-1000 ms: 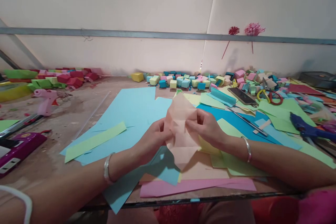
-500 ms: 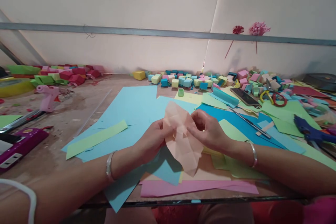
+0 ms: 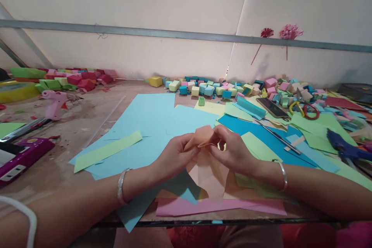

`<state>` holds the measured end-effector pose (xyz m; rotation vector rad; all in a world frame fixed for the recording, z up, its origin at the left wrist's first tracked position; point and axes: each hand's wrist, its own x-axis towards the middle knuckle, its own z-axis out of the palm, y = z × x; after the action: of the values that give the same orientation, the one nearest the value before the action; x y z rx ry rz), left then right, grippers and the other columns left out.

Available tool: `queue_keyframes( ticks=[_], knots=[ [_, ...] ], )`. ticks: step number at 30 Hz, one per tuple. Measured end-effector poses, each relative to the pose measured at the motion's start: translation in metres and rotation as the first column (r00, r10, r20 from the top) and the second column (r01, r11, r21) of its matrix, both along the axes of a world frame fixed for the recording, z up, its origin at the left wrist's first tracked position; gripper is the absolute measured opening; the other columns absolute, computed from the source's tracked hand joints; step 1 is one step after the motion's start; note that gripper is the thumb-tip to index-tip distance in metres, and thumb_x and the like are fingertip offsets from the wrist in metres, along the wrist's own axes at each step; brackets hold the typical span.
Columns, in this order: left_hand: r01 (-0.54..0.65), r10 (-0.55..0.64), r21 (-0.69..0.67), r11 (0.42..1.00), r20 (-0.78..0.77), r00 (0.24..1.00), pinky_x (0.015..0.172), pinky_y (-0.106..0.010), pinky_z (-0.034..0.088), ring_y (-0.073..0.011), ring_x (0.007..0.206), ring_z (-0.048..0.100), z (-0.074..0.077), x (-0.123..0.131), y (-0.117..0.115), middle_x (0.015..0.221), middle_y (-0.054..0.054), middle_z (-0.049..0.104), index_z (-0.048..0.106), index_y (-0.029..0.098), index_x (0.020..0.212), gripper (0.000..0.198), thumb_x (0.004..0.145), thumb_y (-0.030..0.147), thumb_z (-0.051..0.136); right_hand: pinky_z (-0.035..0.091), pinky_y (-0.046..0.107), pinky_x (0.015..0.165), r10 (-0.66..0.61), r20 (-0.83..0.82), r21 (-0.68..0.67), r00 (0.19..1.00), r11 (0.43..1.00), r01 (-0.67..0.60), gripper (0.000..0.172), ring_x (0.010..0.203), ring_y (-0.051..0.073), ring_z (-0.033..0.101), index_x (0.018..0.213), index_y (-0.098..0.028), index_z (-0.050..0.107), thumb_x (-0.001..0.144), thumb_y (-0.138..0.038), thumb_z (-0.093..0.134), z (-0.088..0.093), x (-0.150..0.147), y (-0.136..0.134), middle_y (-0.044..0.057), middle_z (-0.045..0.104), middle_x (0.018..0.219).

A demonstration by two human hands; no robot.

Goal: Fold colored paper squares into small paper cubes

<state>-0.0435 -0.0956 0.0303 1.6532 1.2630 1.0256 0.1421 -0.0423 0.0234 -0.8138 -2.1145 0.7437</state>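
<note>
Both my hands hold a creased peach paper sheet (image 3: 207,170) just above the table near its front edge. My left hand (image 3: 174,157) pinches the sheet's left side, fingers closed. My right hand (image 3: 232,149) pinches its right side, fingers curled. The top of the sheet is folded over toward me, forming a small curled flap between my fingertips. Its lower part hangs down over a pink sheet (image 3: 221,206) and light blue sheets (image 3: 151,124). Each wrist wears a silver bangle.
Coloured paper sheets cover the table's middle. Small folded paper boxes (image 3: 209,87) line the back wall, more at the far left (image 3: 72,79). A pink glue gun (image 3: 54,102) lies left, a blue glue gun (image 3: 344,145), scissors (image 3: 305,109) and a phone (image 3: 271,107) right.
The peach sheet stood upright and spread between my hands; its top has now been folded down toward me. My hands have dropped slightly and drawn closer together.
</note>
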Motion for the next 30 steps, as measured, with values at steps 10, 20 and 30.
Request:
queue_keyframes(
  ticks=[10, 20, 30],
  knots=[
    [-0.053, 0.056, -0.030, 0.998, 0.113, 0.992, 0.062, -0.025, 0.046, -0.0145, 0.073, 0.057, 0.003, 0.002, -0.004, 0.087, -0.001, 0.058, 0.048, 0.020, 0.103, 0.032, 0.083, 0.040, 0.062, 0.043, 0.023, 0.055, -0.102, -0.062, -0.046, 0.993, 0.994, 0.099, 0.003, 0.060, 0.011, 0.055, 0.076, -0.018, 0.061, 0.077, -0.018, 0.058, -0.002, 0.000, 0.015, 0.000, 0.064, 0.071],
    [-0.039, 0.061, -0.096, 0.995, 0.234, 0.970, 0.068, -0.025, 0.051, -0.0168, 0.084, 0.062, 0.010, 0.005, -0.005, 0.107, -0.006, 0.061, 0.061, 0.017, 0.094, 0.027, 0.079, 0.038, 0.069, 0.043, 0.023, 0.058, -0.087, -0.044, -0.131, 0.995, 0.988, 0.081, 0.009, 0.066, 0.012, 0.057, 0.078, -0.018, 0.062, 0.080, -0.019, 0.053, -0.002, -0.001, 0.018, 0.000, 0.067, 0.076],
    [-0.046, 0.046, 0.001, 0.999, 0.096, 0.994, 0.073, -0.025, 0.050, -0.0177, 0.089, 0.060, 0.005, 0.000, 0.001, 0.103, -0.007, 0.065, 0.069, 0.016, 0.093, 0.022, 0.088, 0.032, 0.054, 0.042, 0.023, 0.057, 0.030, -0.025, -0.044, 0.999, 0.999, -0.031, 0.012, 0.069, 0.012, 0.055, 0.077, -0.018, 0.065, 0.078, -0.030, 0.068, -0.004, 0.002, 0.015, 0.002, 0.065, 0.081]
  ],
)
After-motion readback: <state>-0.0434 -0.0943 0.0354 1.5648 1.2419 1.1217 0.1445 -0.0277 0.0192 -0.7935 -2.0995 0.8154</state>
